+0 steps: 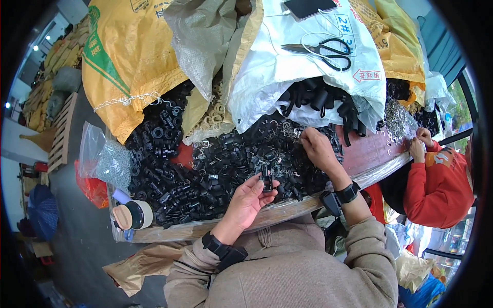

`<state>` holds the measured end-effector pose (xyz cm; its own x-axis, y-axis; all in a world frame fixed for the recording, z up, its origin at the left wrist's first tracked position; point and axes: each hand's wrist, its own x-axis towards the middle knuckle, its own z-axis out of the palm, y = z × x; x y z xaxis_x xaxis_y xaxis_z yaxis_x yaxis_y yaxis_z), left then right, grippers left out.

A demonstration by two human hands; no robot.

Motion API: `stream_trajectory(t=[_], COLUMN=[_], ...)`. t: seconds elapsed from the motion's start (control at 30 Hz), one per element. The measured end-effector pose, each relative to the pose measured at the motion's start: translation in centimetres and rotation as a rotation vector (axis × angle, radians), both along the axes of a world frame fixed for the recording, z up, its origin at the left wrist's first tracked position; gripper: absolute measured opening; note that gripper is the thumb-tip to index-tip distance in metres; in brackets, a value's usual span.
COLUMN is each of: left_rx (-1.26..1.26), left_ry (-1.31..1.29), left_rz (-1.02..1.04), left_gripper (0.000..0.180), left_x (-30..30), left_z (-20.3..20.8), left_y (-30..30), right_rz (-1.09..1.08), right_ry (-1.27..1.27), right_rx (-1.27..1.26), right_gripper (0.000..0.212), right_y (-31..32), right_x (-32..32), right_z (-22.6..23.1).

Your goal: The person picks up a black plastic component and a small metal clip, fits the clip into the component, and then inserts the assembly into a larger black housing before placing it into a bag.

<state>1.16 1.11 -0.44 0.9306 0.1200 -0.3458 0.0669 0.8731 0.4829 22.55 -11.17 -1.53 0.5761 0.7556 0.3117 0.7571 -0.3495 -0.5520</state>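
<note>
My left hand (245, 204) is closed round a small black plastic fitting (266, 178), held upright between thumb and fingers above the near part of the pile. A lighter bit shows on the fitting's face, too small to name. Farther right and away from me, my right hand (321, 152) hovers over the heap with its fingertips pinched together. What lies between those fingertips I cannot make out. Beneath both hands spreads a heap of small black plastic parts (226, 169), mixed with small shiny metal clips (278, 123).
Behind the heap stand yellow sacks (136, 61) and a white sack (267, 66), bearing scissors (321, 50) and a phone (309, 7). A lidded cup (139, 214) stands at the table's left corner, near a bag of small metal pieces (115, 163). A co-worker in red (436, 187) sits at right.
</note>
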Motion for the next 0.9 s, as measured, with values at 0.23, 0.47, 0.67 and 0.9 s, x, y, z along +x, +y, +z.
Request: stream_trajectory(t=[0.23,0.47,0.67,0.9], left_rx=[0.002,0.005,0.023,0.026], left_ry=[0.011,-0.002,0.016,0.011], left_rz=[0.020,0.018,0.038,0.054], left_gripper=[0.037,0.038,0.038,0.038], left_x=[0.2,0.6,0.3,0.4], left_z=[0.0,0.1,-0.1,0.0], left_y=[-0.1,-0.2,-0.1,-0.3], right_rz=[0.051,0.019,-0.124,-0.038], right_ry=[-0.048,0.009,0.317,1.126], right_rx=[-0.039,-0.030,0.039,0.325], right_gripper=[0.010,0.007,0.009,0.010], right_y=[-0.4,-0.5,-1.2,-1.1], right_x=[0.1,0.5,-0.4,-2.3], right_z=[1.0,0.0,1.3,1.9])
